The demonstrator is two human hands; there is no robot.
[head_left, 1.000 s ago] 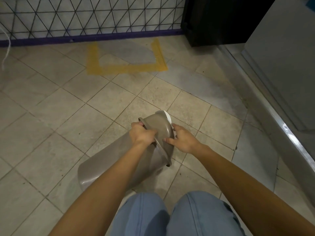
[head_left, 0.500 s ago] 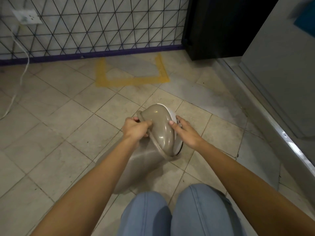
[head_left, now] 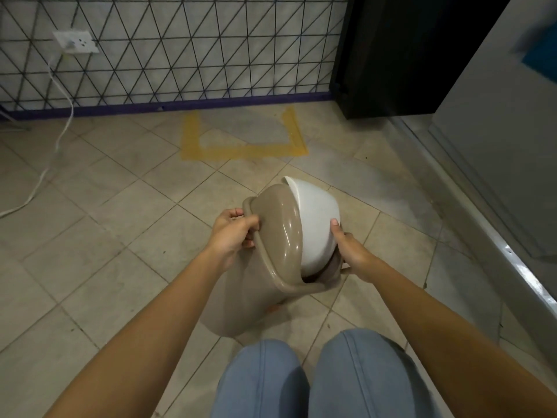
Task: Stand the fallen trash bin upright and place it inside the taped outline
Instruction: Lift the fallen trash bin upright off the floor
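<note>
A taupe plastic trash bin (head_left: 241, 297) with a white swing lid (head_left: 316, 224) stands nearly upright on the tiled floor, just in front of my knees. My left hand (head_left: 232, 233) grips the left edge of its lid rim. On the right side my right hand (head_left: 349, 251) holds the rim, thumb pressed on the white lid. The yellow taped outline (head_left: 244, 152) lies on the floor beyond the bin, against the wall, with nothing inside it. The bin's base is hidden behind its body.
A wire-grid wall panel (head_left: 180, 49) with a purple baseboard runs behind the outline. A white cable (head_left: 60, 128) hangs from a wall socket (head_left: 75, 42) at left. A black cabinet (head_left: 407, 52) and a grey panel with a metal sill (head_left: 497, 245) stand at right.
The bin has swung up from lying on its side to nearly upright, and its white lid now faces me. Both hands kept their hold on the rim.
</note>
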